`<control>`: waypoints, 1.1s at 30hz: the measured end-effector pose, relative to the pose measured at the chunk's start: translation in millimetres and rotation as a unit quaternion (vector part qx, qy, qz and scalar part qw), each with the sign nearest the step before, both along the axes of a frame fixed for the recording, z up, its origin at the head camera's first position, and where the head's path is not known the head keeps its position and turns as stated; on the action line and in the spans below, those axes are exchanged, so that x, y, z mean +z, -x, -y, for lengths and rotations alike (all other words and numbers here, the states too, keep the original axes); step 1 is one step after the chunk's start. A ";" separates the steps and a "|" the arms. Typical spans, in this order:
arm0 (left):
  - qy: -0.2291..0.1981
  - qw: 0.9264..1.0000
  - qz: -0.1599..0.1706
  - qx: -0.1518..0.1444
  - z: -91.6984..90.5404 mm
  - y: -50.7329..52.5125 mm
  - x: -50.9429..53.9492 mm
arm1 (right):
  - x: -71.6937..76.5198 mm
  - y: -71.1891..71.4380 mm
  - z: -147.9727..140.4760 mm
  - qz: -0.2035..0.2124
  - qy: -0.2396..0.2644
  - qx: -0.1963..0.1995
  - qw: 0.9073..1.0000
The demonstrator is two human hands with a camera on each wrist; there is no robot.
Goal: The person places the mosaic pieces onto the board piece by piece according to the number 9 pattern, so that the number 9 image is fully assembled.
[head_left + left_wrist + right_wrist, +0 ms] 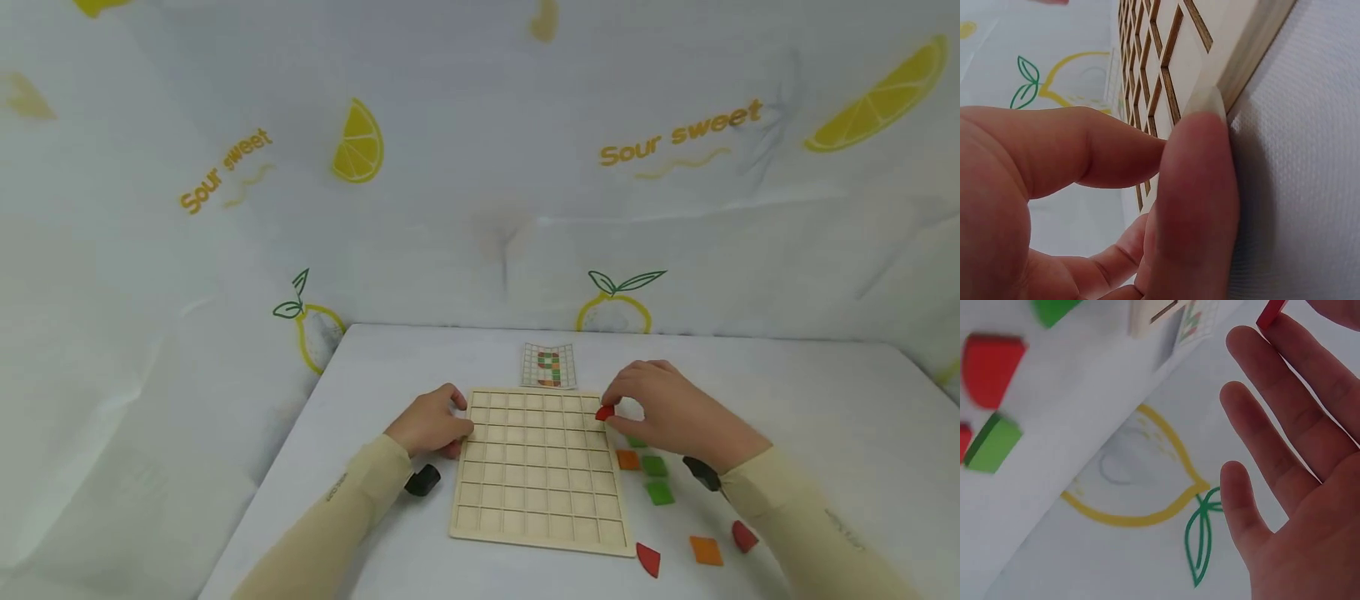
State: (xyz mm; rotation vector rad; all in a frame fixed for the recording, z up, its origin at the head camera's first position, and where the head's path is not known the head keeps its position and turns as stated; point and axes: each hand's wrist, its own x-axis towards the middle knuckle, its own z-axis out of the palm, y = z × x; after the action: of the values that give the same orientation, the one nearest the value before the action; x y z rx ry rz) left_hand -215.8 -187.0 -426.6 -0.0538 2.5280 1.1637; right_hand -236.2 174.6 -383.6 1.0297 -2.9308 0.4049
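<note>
A pale wooden grid board [536,473] with square cells lies on the table. At its left edge, my left hand [431,421] holds the rim with bent fingers. Up close in the left wrist view, the thumb [1197,181] presses the board's edge [1241,69]. My right hand [663,408] pinches a red quarter-round tile [604,412] over the board's upper right corner. That red tile [1270,312] shows only partly in the right wrist view, between thumb and fingertips. Whether it touches the board is unclear.
A pattern card [549,367] with a coloured grid lies behind the board. To the right are an orange square tile [627,460], green square tiles [655,466], another orange square [706,551] and red quarter-round tiles [648,560]. A white lemon-printed sheet [480,192] stands behind the table.
</note>
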 end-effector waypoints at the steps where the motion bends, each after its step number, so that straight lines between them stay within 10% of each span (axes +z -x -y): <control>1: 0.000 1.000 0.001 -0.001 0.4 0.1 -0.2 | 0.6 1.5 8.3 0.003 0.003 0.004 1.000; 17: 0.014 1.000 -0.001 0.004 -1.0 -0.4 -0.2 | -25.3 21.4 105.6 0.010 0.016 0.049 0.999; 33: 0.032 0.999 -0.005 0.008 -1.7 -0.3 -0.3 | -32.5 22.0 116.0 -0.015 -0.007 0.043 0.999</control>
State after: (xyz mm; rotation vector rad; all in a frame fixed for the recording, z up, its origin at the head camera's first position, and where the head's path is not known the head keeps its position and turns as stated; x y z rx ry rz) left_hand -215.5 -185.3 -426.9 -0.0843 2.5770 1.0910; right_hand -258.2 58.6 -416.1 1.1577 -2.8745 0.3664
